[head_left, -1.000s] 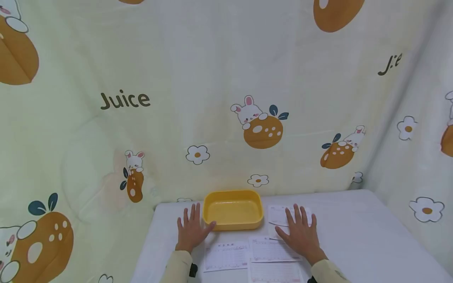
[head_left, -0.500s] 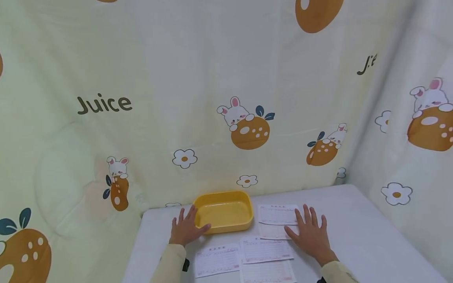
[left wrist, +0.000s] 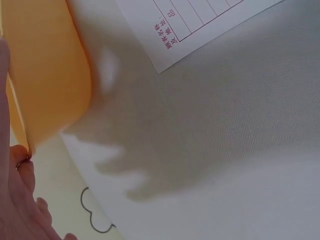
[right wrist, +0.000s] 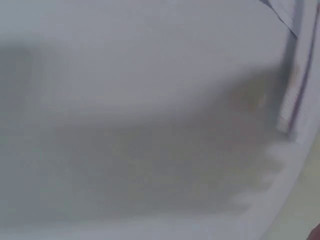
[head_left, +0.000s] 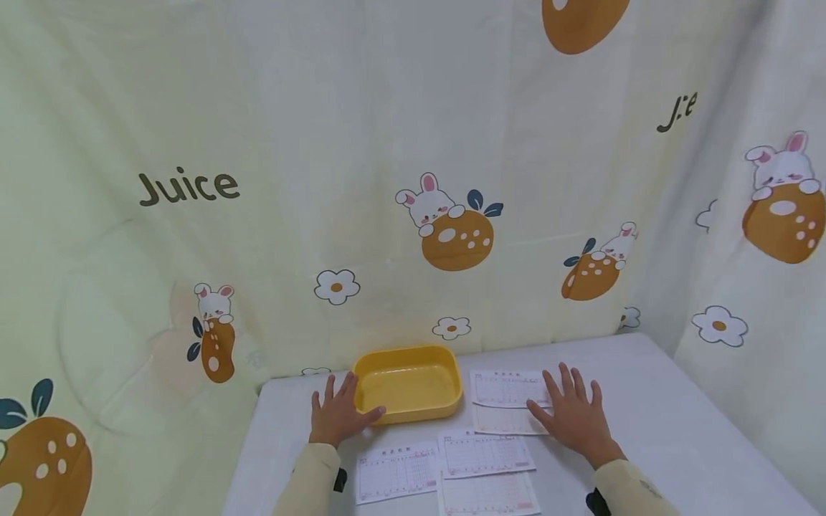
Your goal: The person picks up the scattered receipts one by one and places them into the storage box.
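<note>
A shallow yellow plastic tray (head_left: 413, 413) stands near the back of the table. My left hand (head_left: 337, 418), fingers spread, lies at its left side, with fingertips and thumb overlapping the rim in the head view. In the left wrist view, fingers (left wrist: 26, 175) show right by the tray's rim. My right hand (head_left: 579, 419) is spread over the right edge of the upper pair of printed paper slips (head_left: 506, 388), holding nothing. It hides part of their right side. The right wrist view shows mostly the hand's shadow on the cloth.
In front of the tray lie more printed slips: one at the left (head_left: 396, 474), and an overlapping pair, its upper slip (head_left: 487, 455) partly covering the lower slip (head_left: 489, 494). A patterned curtain (head_left: 361, 215) hangs behind the white table (head_left: 677, 430).
The head view has turned slightly right. My right hand has shifted rightward, uncovering more of the upper slips. My left fingers now overlap the tray's left rim.
</note>
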{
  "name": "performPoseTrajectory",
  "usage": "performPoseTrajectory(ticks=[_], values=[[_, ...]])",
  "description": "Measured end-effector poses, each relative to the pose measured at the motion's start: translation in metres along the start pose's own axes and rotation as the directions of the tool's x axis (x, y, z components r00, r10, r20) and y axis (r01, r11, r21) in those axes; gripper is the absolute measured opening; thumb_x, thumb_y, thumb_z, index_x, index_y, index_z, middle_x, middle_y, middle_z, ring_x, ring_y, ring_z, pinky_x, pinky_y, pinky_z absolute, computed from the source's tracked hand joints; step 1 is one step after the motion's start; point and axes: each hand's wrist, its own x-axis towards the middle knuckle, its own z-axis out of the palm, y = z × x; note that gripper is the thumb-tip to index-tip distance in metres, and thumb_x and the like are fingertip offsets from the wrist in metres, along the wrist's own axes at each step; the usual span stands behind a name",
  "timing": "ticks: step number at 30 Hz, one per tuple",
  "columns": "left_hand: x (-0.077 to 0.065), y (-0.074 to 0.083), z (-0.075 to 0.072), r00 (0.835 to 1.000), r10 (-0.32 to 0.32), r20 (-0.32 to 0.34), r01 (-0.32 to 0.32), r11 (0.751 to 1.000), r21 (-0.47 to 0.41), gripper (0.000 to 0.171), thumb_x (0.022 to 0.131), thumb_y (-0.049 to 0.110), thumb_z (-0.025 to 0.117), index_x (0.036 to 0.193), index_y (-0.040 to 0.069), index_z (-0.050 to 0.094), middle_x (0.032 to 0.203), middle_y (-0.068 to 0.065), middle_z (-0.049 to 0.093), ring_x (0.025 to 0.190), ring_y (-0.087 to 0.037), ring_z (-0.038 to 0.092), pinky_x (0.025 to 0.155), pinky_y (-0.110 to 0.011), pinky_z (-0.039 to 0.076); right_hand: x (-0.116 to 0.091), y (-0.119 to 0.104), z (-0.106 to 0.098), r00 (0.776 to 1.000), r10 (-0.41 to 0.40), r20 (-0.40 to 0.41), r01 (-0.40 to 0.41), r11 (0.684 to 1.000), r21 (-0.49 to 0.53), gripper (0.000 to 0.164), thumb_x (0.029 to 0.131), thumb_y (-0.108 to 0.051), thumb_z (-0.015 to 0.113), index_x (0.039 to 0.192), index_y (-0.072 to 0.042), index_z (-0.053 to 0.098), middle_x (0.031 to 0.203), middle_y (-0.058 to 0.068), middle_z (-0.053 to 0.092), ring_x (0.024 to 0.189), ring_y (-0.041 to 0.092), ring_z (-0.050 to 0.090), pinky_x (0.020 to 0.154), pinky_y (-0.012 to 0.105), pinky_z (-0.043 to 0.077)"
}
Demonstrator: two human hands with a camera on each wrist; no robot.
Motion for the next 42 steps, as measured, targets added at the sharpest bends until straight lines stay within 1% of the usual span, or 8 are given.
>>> performPoseTrajectory(ticks=[4, 9, 12, 16, 22, 27, 32, 42], values=[[0.000, -0.003, 0.002, 1.000, -0.005, 0.005, 0.005, 1.000, 0.021, 0.106, 0.088, 0.077, 0.066, 0.163, 0.006, 0.043, 0.169, -0.013, 0.041, 0.159, -0.046, 0.022, 0.123, -0.075, 0.012, 0.021, 0.007, -0.019, 0.991, 0.040, 0.130, -0.047, 0.997, 0.055, 0.083, 0.106, -0.055, 0.058, 0.154, 0.012, 0.044, 0.158, 0.043, 0.036, 0.145, 0.063, 0.031, 0.115, 0.082, 0.016], [-0.003, 0.000, -0.003, 1.000, 0.005, -0.006, -0.005, 1.000, 0.026, 0.106, 0.087, 0.075, 0.068, 0.162, 0.004, 0.045, 0.167, -0.014, 0.043, 0.158, -0.046, 0.024, 0.123, -0.075, 0.009, 0.049, 0.023, -0.045, 0.964, 0.063, 0.260, -0.092, 0.991, 0.102, 0.086, 0.108, -0.058, 0.052, 0.148, 0.018, 0.045, 0.145, 0.044, 0.051, 0.133, 0.064, 0.047, 0.107, 0.083, 0.032], [-0.002, 0.001, -0.005, 0.999, 0.027, -0.023, -0.027, 0.999, 0.021, 0.105, 0.088, 0.074, 0.069, 0.160, 0.002, 0.046, 0.166, -0.016, 0.045, 0.157, -0.047, 0.025, 0.122, -0.075, 0.009, 0.065, 0.032, -0.062, 0.953, 0.073, 0.296, -0.110, 0.988, 0.112, 0.085, 0.108, -0.057, 0.053, 0.145, 0.019, 0.046, 0.141, 0.044, 0.053, 0.129, 0.064, 0.050, 0.104, 0.083, 0.034], [0.000, -0.001, -0.001, 0.998, 0.039, -0.040, -0.038, 0.999, 0.016, 0.105, 0.088, 0.076, 0.068, 0.160, 0.002, 0.047, 0.165, -0.016, 0.047, 0.157, -0.048, 0.026, 0.122, -0.076, 0.009, 0.083, 0.042, -0.073, 0.948, 0.060, 0.313, -0.110, 0.983, 0.145, 0.072, 0.109, -0.045, 0.059, 0.143, 0.018, 0.049, 0.134, 0.042, 0.059, 0.122, 0.060, 0.057, 0.102, 0.080, 0.039], [0.002, -0.004, -0.001, 0.999, 0.025, -0.035, -0.024, 0.999, 0.028, 0.104, 0.088, 0.073, 0.070, 0.162, 0.004, 0.046, 0.166, -0.014, 0.045, 0.158, -0.046, 0.025, 0.123, -0.074, 0.010, 0.106, 0.044, -0.076, 0.950, 0.003, 0.314, -0.083, 0.967, 0.242, 0.049, 0.109, -0.023, 0.062, 0.137, 0.017, 0.054, 0.117, 0.035, 0.065, 0.102, 0.048, 0.065, 0.088, 0.064, 0.057], [0.000, 0.001, -0.011, 1.000, 0.012, -0.023, -0.012, 1.000, 0.022, 0.103, 0.088, 0.072, 0.073, 0.161, 0.004, 0.046, 0.166, -0.015, 0.045, 0.157, -0.045, 0.027, 0.123, -0.074, 0.013, 0.119, 0.044, -0.067, 0.949, -0.038, 0.314, -0.068, 0.945, 0.320, 0.040, 0.108, -0.014, 0.060, 0.133, 0.017, 0.057, 0.119, 0.036, 0.064, 0.104, 0.049, 0.062, 0.087, 0.061, 0.057], [0.003, 0.001, -0.018, 1.000, 0.016, 0.004, -0.016, 0.999, 0.035, 0.104, 0.089, 0.072, 0.073, 0.162, 0.004, 0.045, 0.167, -0.014, 0.044, 0.158, -0.045, 0.027, 0.123, -0.074, 0.013, 0.125, 0.050, -0.042, 0.947, -0.080, 0.312, -0.036, 0.937, 0.348, 0.033, 0.106, -0.009, 0.062, 0.127, 0.016, 0.062, 0.115, 0.034, 0.065, 0.102, 0.047, 0.063, 0.087, 0.061, 0.057], [0.010, -0.009, 0.002, 1.000, 0.009, 0.013, -0.009, 1.000, -0.003, 0.106, 0.089, 0.075, 0.068, 0.164, 0.004, 0.041, 0.170, -0.013, 0.040, 0.158, -0.044, 0.025, 0.123, -0.074, 0.012, 0.130, 0.068, 0.015, 0.925, -0.086, 0.371, -0.073, 0.916, 0.395, 0.023, 0.101, -0.003, 0.060, 0.117, 0.012, 0.066, 0.110, 0.030, 0.066, 0.103, 0.047, 0.062, 0.090, 0.063, 0.054]])
